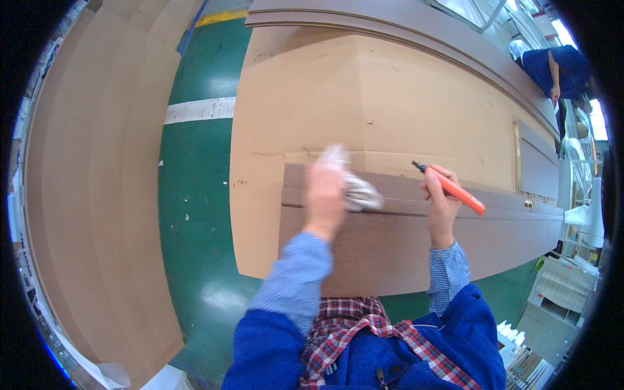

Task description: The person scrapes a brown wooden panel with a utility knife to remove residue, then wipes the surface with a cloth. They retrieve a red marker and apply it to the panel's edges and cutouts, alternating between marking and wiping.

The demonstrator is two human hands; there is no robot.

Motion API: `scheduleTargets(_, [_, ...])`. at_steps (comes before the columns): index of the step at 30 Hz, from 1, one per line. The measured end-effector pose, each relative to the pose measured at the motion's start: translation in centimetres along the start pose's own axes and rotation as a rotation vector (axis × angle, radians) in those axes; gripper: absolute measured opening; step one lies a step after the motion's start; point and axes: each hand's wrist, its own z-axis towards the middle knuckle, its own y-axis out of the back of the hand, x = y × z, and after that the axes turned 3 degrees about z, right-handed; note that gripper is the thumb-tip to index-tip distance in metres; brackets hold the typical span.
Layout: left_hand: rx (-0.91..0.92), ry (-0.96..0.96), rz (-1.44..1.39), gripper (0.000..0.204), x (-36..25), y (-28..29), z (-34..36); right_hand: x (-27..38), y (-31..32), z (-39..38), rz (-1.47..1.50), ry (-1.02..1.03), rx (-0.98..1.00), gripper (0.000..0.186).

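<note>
the left hand [325,198] is blurred, but its fingers are closed on a white cloth [361,194], which comes out at the right side of this hand. if the cloth touches the surface below, i cannot tell. the right hand [442,205] grips an orange marker [463,195] between thumb and fingers; its dark tip points up and to the left, toward the side of the cloth. below both grips lies a brown panel [370,244], with a groove running along it. beyond the hands there is a tan sheet [299,97], and farther away, long brown panels [396,29].
</note>
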Motion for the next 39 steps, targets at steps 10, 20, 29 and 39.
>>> scheduleTargets(10, [0.101,0.195,0.058,0.042,1.8,9.3,-9.7,-4.6,-12.5,0.9,-0.202,0.059,0.398,0.014])
scheduleTargets(20, [0.16,0.248,-0.11,0.045,-0.1,6.0,-10.4,-6.1,-17.7,1.2,-0.131,-0.087,0.607,0.015])
scheduleTargets(29, [0.152,0.253,-0.12,0.043,0.0,6.4,-10.1,-5.4,-17.8,1.3,-0.28,0.073,0.697,0.016])
scheduleTargets(39, [0.164,0.256,-0.14,0.044,0.0,6.4,-10.1,-6.1,-17.5,1.1,-0.298,0.028,0.698,0.017])
